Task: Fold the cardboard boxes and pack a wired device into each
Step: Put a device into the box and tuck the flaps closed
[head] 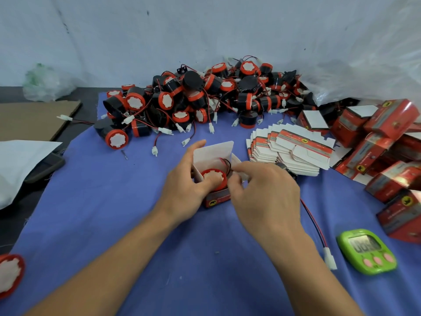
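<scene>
Left hand gripping open red cardboard box, round red-rimmed device inside, right hand pinching its thin wires, flat blanks stacked beyond.

At eight o'clock the frame edge cuts a red-capped device. On the green timer at four o'clock the digits are blurred. The right hand hides most of a black device behind it. Lettering on the packed boxes is unreadable.
</scene>
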`<state>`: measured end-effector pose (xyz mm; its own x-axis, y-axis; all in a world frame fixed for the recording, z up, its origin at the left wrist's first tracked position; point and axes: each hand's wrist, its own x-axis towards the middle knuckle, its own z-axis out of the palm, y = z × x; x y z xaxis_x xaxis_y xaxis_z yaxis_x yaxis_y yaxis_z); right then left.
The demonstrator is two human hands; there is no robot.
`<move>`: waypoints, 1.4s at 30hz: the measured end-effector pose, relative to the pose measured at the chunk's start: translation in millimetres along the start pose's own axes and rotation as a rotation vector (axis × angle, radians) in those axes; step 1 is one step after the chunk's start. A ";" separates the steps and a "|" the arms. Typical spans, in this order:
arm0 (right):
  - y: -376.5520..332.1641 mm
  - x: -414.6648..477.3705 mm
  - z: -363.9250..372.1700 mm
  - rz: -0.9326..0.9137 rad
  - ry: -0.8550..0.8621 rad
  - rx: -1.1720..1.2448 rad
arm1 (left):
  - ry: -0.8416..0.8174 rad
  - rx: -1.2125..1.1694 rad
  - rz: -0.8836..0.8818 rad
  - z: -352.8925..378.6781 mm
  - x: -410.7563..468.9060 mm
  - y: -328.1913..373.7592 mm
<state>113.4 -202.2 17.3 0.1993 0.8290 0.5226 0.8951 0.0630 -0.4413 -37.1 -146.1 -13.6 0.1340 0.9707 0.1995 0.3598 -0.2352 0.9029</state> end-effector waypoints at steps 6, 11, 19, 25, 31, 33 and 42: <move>6.5 2.1 -6.2 0.082 0.085 0.066 | 0.021 -0.036 -0.050 3.2 2.6 4.3; 1.4 2.3 1.4 -0.003 -0.205 0.082 | 0.015 -0.054 -0.081 4.5 4.0 -1.6; -0.3 4.5 -1.0 0.087 -0.404 0.036 | -0.008 -0.062 -0.080 1.2 8.3 -4.9; -2.4 5.2 -3.2 0.057 -0.453 0.059 | 0.119 -0.123 -0.155 15.5 0.3 -8.4; 5.8 8.5 -11.3 0.016 -0.541 0.077 | 0.262 0.012 -0.221 35.7 -7.3 -6.5; 7.2 9.8 -11.5 0.012 -0.561 0.129 | 0.273 0.001 -0.238 35.5 -5.7 -5.3; 12.8 12.2 5.3 0.148 -0.162 0.309 | 0.199 0.129 -0.229 28.4 3.9 2.8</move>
<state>125.2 -188.3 14.1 0.2295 0.9171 0.3260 0.6941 0.0806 -0.7154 -9.3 -144.4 -21.1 -0.1427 0.9866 0.0787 0.4751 -0.0015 0.8799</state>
